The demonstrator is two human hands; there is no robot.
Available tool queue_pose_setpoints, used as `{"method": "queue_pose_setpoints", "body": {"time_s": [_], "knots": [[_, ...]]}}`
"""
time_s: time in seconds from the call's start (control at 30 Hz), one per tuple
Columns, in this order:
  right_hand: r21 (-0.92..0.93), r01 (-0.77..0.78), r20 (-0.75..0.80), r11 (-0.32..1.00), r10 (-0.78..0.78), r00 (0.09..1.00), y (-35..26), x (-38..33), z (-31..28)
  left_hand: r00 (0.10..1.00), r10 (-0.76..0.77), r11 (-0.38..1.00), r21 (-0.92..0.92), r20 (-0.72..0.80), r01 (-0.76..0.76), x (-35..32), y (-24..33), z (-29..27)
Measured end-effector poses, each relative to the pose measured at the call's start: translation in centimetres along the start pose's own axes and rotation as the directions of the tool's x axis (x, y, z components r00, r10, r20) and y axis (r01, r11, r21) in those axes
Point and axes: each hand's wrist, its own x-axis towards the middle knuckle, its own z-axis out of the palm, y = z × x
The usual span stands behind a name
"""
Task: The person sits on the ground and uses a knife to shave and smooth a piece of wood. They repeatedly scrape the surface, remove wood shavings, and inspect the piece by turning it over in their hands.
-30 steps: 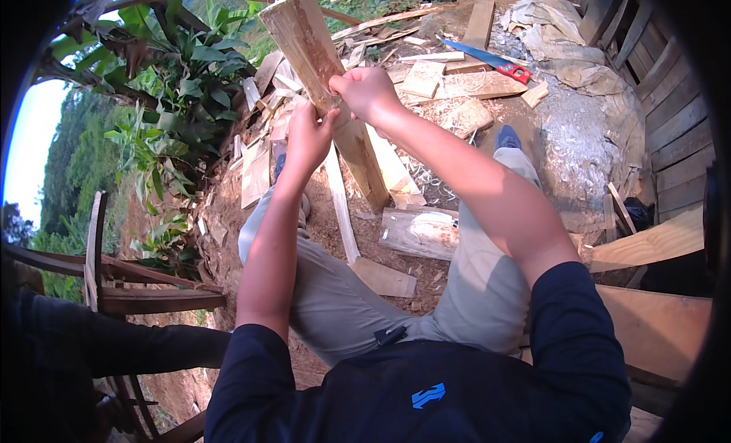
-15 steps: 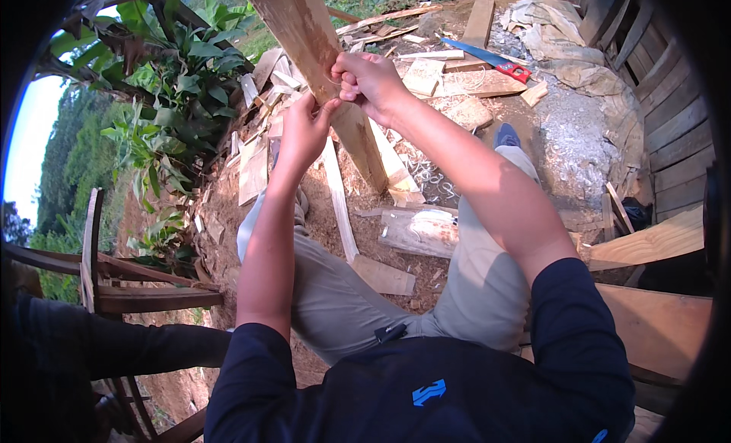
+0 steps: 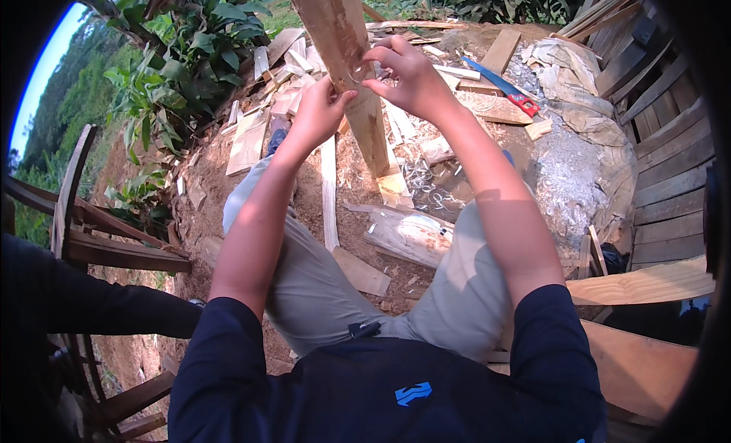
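A long, pale wooden plank (image 3: 343, 32) stands tilted in front of me, its lower end among offcuts on the ground. My left hand (image 3: 320, 116) is at its left edge, closed, the thumb pointing right across the wood. What those fingers pinch, if anything, is too small to make out. On the other side, my right hand (image 3: 415, 78) is open, with thumb and forefinger apart and the fingertips near the plank's face. A thin pale curl, like a wood shaving (image 3: 358, 71), shows between the two hands against the plank.
A blue-bladed handsaw (image 3: 499, 85) with a red handle lies on boards at the right. Between my legs rests a thick wood piece (image 3: 411, 234), with shavings (image 3: 430, 192) beyond it. Someone's dark-clothed limb (image 3: 114, 298) is at left, near a wooden frame (image 3: 126, 253). A plank wall (image 3: 670, 169) stands right.
My hands were close together at the plank; they are now apart. The right hand has opened and shifted right. The plank leans less to the left, and my view has turned slightly.
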Motion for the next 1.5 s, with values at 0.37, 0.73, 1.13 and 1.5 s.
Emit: {"method": "queue_pose_setpoints", "body": {"time_s": [0.37, 0.73, 1.13, 1.5], "knots": [[-0.360, 0.328, -0.080, 0.874, -0.379, 0.922, 0.0, 1.1, 0.0, 0.996, -0.012, 1.000, 0.025, 0.092, 0.010, -0.3, 1.5, -0.4], [-0.144, 0.333, -0.036, 0.932, -0.341, 0.939, -1.5, 2.3, -1.1, 0.997, -0.075, 0.989, -0.129, 0.030, 0.078, -1.1, 3.1, 0.3], [-0.031, -0.373, -0.387, 0.927, 0.333, 0.860, 3.3, 3.2, -5.6, 0.992, -0.121, 0.992, -0.044, 0.033, 0.122, -0.7, 1.6, 2.3], [-0.255, -0.564, 0.558, 0.785, 0.596, 0.577, 5.5, -2.4, -3.9, 0.987, -0.156, 0.984, -0.087, -0.021, 0.154, -0.2, 0.2, 1.4]]}}
